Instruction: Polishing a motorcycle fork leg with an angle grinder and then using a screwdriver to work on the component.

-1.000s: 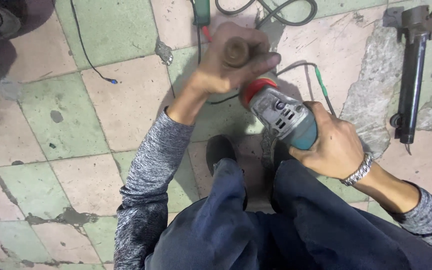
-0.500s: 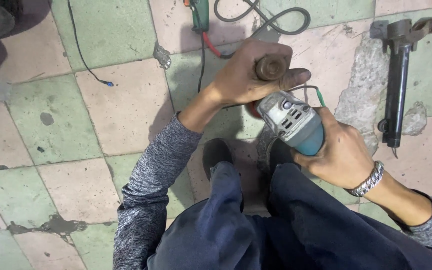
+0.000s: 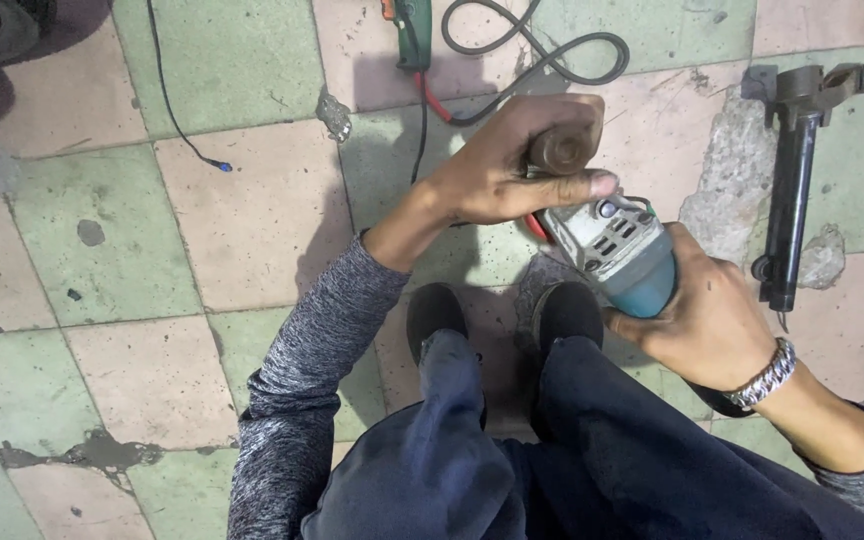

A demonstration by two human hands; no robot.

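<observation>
I crouch over a tiled floor holding a teal and grey angle grinder [image 3: 620, 250] above my shoes. My right hand [image 3: 704, 320] wraps the grinder's teal body from the right, a metal bracelet on the wrist. My left hand [image 3: 512, 165] closes around a brown round side handle [image 3: 560, 150] at the grinder's head. The grinder's disc is hidden under my left hand. A red part shows just beneath my left fingers.
A black metal bar tool with a forked head [image 3: 794, 170] lies on the floor at the right. A green power tool [image 3: 410, 25] with a looped grey cord [image 3: 542, 50] rests at the top. A thin black wire [image 3: 167, 100] runs at the left. My black shoes [image 3: 437, 310] are below.
The grinder and both hands sit more to the right and lower in the frame. My left fingers have spread along the handle, and less of the red guard shows.
</observation>
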